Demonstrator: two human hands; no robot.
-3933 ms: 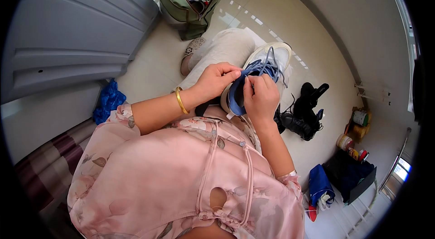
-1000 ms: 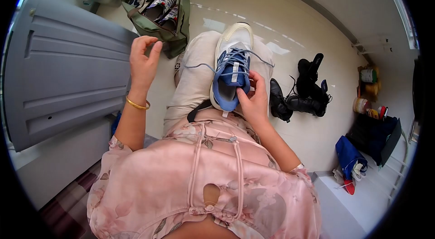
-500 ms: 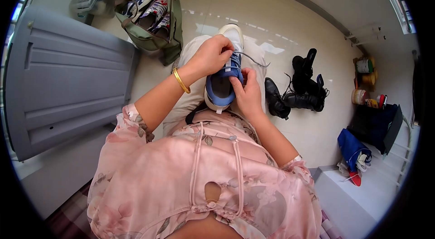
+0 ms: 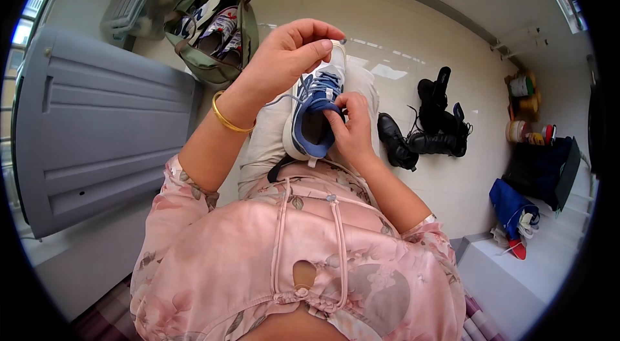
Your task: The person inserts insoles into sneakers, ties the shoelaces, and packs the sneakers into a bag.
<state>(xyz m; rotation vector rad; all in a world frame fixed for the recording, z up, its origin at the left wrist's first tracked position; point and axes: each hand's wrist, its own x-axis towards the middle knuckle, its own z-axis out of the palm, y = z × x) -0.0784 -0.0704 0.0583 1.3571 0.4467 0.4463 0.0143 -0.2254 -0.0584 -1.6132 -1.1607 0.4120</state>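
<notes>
A blue and white sneaker (image 4: 315,108) rests on my lap, toe pointing away, its opening toward me. My right hand (image 4: 352,126) grips the right side of its collar near the tongue, thumb at the opening. Blue laces (image 4: 323,86) cross the upper, and a loose stretch of lace (image 4: 283,99) trails out to the left, passing toward my left wrist. Above the toe, my left hand (image 4: 287,53) is raised with bent fingers, thumb tip a little apart from the forefinger. Nothing shows between those tips; the inside of the palm is hidden.
A green bag (image 4: 248,37) with several shoes stands at the upper left, beside a clear plastic bin (image 4: 145,2). A grey panel (image 4: 106,134) fills the left side. Black boots (image 4: 394,141) lie on the tiled floor to the right. A blue bag (image 4: 507,205) sits farther right.
My left hand has left the laces, moving up and left over the toe. The loose lace that stuck out to the right now trails left. My right hand keeps its grip on the sneaker.
</notes>
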